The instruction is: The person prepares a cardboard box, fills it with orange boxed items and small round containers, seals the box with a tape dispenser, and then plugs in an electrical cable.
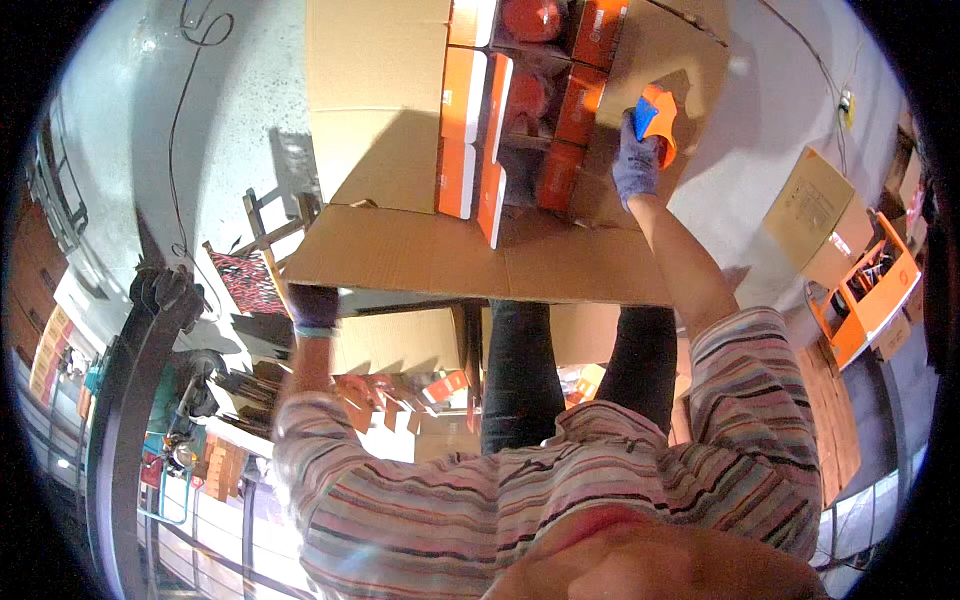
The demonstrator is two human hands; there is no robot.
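Head view, looking down past a striped-sleeved torso: right hand (637, 165), gloved in grey-purple, reaching forward over the far side of an open cardboard carton (400, 250), fingers closed around a small orange-and-blue tool (655, 115), seemingly a tape dispenser though too small to be sure. Tool held above the carton's right flap (665, 50), long axis running roughly up and to the right in the picture, blue part toward the hand, orange part curving away toward the flap's edge. Left hand (313, 305), also gloved, down at the near left corner of the carton, touching the edge of the near flap; whether gripping or just resting, cannot tell, fingers hidden beneath the cardboard. Inside the carton, orange retail boxes (462, 130) packed upright in rows, at least six countable, some showing white edges, with dark red rounded items (532, 18) between them, two visible. Four flaps folded outward, the near one wide and flat, covering the thighs. Dark trouser legs (520, 370) below the carton, two. On the right, well apart, a second, smaller cardboard box (815, 215) on the pale floor, and beside it an orange crate (865, 300) holding dark items. On the left, a folding wooden stand (265, 235) with red patterned cloth, and a dark curved rail (130, 400). Loose cable (185, 100) across the floor at upper left.
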